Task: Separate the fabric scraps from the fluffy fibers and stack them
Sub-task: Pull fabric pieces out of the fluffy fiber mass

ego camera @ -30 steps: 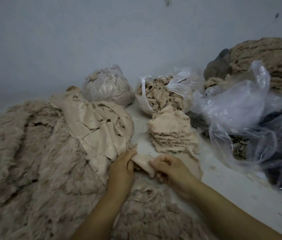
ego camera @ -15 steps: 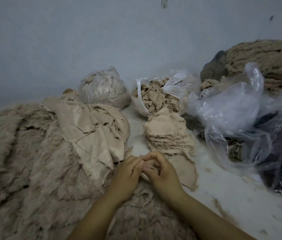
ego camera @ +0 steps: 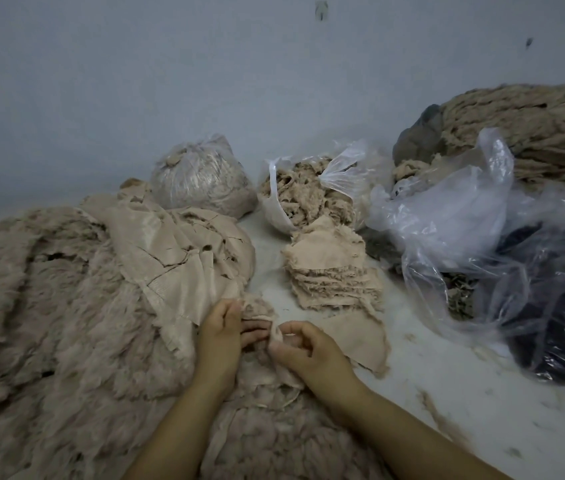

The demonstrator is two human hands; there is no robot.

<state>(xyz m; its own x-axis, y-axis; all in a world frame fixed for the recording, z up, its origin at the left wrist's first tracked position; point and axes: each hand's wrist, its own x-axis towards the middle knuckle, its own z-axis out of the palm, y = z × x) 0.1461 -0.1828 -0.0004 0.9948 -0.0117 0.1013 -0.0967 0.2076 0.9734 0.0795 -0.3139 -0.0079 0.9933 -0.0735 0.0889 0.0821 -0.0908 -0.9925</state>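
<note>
Both hands pinch fabric scrap (ego camera: 276, 336): right hand (ego camera: 309, 351) curled, left hand (ego camera: 220, 336) fingertips apparently gripping.

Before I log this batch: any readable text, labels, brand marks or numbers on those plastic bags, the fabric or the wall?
None: no word, number or label can be read anywhere in the head view.
Clear plastic bags: unprinted, only glare and creases.
Tied bag of fibers: no tag visible.
Stack of fabric scraps: plain fabric.
Wall: two small dark marks, not writing.
</note>
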